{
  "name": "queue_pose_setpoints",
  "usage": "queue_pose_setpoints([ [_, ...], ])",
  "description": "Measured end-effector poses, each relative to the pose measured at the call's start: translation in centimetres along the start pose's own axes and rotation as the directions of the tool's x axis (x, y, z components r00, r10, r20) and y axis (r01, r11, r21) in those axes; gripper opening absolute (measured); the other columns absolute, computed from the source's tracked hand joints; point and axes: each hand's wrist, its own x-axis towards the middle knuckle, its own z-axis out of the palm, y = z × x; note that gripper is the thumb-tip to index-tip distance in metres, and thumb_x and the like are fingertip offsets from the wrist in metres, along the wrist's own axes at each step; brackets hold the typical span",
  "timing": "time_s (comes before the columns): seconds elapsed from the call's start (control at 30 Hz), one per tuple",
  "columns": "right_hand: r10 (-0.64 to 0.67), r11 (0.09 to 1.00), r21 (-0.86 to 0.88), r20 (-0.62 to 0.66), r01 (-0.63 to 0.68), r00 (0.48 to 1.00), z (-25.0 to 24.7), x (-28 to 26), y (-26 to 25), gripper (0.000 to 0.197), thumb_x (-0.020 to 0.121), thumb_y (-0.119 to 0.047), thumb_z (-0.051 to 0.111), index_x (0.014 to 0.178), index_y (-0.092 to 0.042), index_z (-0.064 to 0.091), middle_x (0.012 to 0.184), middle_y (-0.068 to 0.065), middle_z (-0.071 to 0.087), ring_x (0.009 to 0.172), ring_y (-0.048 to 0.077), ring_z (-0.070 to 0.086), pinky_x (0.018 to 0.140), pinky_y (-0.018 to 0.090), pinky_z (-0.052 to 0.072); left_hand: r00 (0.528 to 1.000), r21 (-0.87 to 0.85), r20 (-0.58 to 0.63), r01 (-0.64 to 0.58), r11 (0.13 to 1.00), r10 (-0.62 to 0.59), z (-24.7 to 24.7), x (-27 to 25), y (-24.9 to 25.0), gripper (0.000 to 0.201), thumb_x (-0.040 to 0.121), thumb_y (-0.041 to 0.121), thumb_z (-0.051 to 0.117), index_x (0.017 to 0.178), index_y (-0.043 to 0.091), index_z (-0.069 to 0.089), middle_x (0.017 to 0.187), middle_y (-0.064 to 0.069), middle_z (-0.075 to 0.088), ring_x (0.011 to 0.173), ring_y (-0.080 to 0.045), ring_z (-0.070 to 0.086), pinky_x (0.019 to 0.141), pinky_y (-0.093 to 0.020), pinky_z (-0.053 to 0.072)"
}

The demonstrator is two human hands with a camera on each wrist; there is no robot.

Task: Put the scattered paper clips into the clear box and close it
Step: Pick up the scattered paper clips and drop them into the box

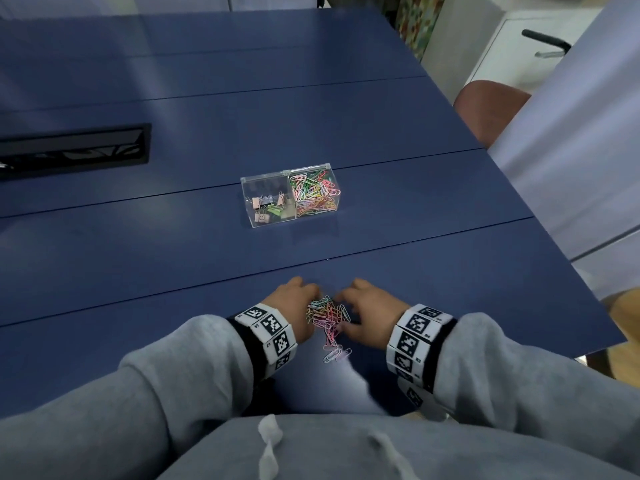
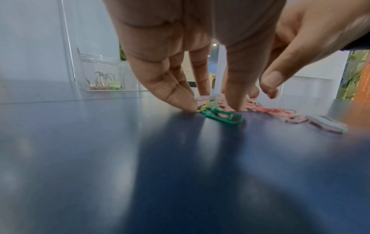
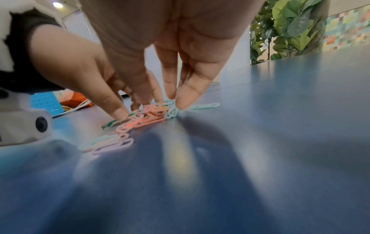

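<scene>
Head view: loose paper clips [image 1: 328, 318] are heaped well short of the clear box [image 1: 290, 195], flanked by left hand [image 1: 298, 306] and right hand [image 1: 369, 308]. Wrist views: straight fingertips [image 2: 188, 104] are pressed down around the heap, nothing pinched. Stragglers nearest the body are likely missed when scooped.

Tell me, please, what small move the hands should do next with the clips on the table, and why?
Probably draw both hands together and pinch up the gathered paper clips. The left hand and right hand flank the pile, fingertips down on the blue table, while a few clips trail toward the person. The clear box stands farther off.
</scene>
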Motion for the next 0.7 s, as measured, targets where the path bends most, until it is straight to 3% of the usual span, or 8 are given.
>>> queue_pose_setpoints([
  [0.1, -0.019, 0.99, -0.138, 0.041, 0.024, 0.999, 0.3, -0.8, 0.4, 0.084, 0.066, -0.048, 0.075, 0.134, -0.021, 0.035, 0.128, 0.004, 0.04, 0.119, 0.022, 0.042, 0.102, 0.038, 0.041, 1.0, 0.042, 0.028, 0.013, 0.999, -0.014, -0.1, -0.3, -0.4, 0.065, 0.075, 0.028, 0.071, 0.132, 0.029, 0.04, 0.125, -0.003, 0.041, 0.117, -0.023, 0.048, 0.096, -0.034, 0.045],
  [0.17, -0.038, 0.975, -0.216, 0.054, 0.049, 0.998, 1.0, -0.8, 0.2, 0.092, 0.061, -0.051, 0.077, 0.136, -0.023, 0.031, 0.131, 0.003, 0.037, 0.122, 0.024, 0.038, 0.103, 0.04, 0.04, 0.999, 0.082, 0.03, 0.009, 0.997, -0.012, 0.2, -0.3, -0.3, 0.064, 0.075, 0.026, 0.07, 0.131, 0.026, 0.041, 0.125, -0.004, 0.041, 0.118, -0.025, 0.046, 0.096, -0.035, 0.045],
  [0.27, -0.036, 0.974, -0.224, 0.037, 0.043, 0.999, 1.4, -0.1, -0.4, 0.074, 0.068, -0.044, 0.074, 0.13, -0.02, 0.039, 0.129, 0.006, 0.038, 0.121, 0.026, 0.039, 0.099, 0.042, 0.043, 1.0, 0.095, 0.014, -0.006, 0.995, 0.005, 0.3, -0.1, 0.2, 0.046, 0.077, 0.02, 0.067, 0.119, 0.019, 0.049, 0.12, -0.007, 0.043, 0.111, -0.026, 0.049, 0.089, -0.033, 0.046],
  [0.4, -0.064, 0.989, -0.13, 0.007, 0.065, 0.998, 0.9, 0.5, -1.0, 0.039, 0.083, -0.025, 0.059, 0.121, -0.018, 0.053, 0.123, 0.009, 0.046, 0.115, 0.029, 0.045, 0.095, 0.036, 0.041, 1.0, 0.084, 0.03, 0.003, 0.996, -0.005, 0.0, -0.1, 0.8, 0.024, 0.081, 0.018, 0.062, 0.104, 0.013, 0.058, 0.114, -0.01, 0.046, 0.101, -0.029, 0.055, 0.082, -0.032, 0.044],
  [0.57, -0.068, 0.986, -0.153, 0.033, 0.072, 0.997, 0.1, 1.4, -1.5, 0.031, 0.087, -0.013, 0.049, 0.117, -0.013, 0.058, 0.118, 0.013, 0.053, 0.11, 0.031, 0.052, 0.088, 0.033, 0.042, 0.999, 0.102, 0.044, -0.021, 0.995, 0.016, -1.0, 0.0, 1.3, 0.02, 0.084, 0.015, 0.058, 0.104, 0.012, 0.061, 0.114, -0.011, 0.054, 0.103, -0.03, 0.057, 0.082, -0.029, 0.043],
  [0.63, -0.045, 0.987, -0.153, 0.039, 0.05, 0.998, -0.5, 1.6, -1.1, 0.029, 0.086, -0.013, 0.05, 0.114, -0.014, 0.059, 0.116, 0.013, 0.054, 0.108, 0.031, 0.054, 0.088, 0.033, 0.043, 1.0, 0.097, 0.018, -0.026, 0.995, 0.025, -1.5, -0.2, 1.2, 0.006, 0.083, 0.014, 0.058, 0.087, 0.018, 0.059, 0.107, -0.01, 0.06, 0.092, -0.026, 0.056, 0.074, -0.027, 0.04],
  [0.7, -0.001, 0.991, -0.132, 0.02, 0.004, 1.0, -1.1, 1.7, -0.4, 0.026, 0.085, -0.014, 0.054, 0.109, -0.016, 0.062, 0.114, 0.01, 0.058, 0.107, 0.028, 0.055, 0.088, 0.033, 0.044, 1.0, 0.08, -0.009, -0.021, 0.997, 0.022, -1.8, -0.4, 0.8, 0.016, 0.081, 0.01, 0.058, 0.074, 0.022, 0.05, 0.093, -0.007, 0.061, 0.081, -0.02, 0.05, 0.069, -0.025, 0.037],
])
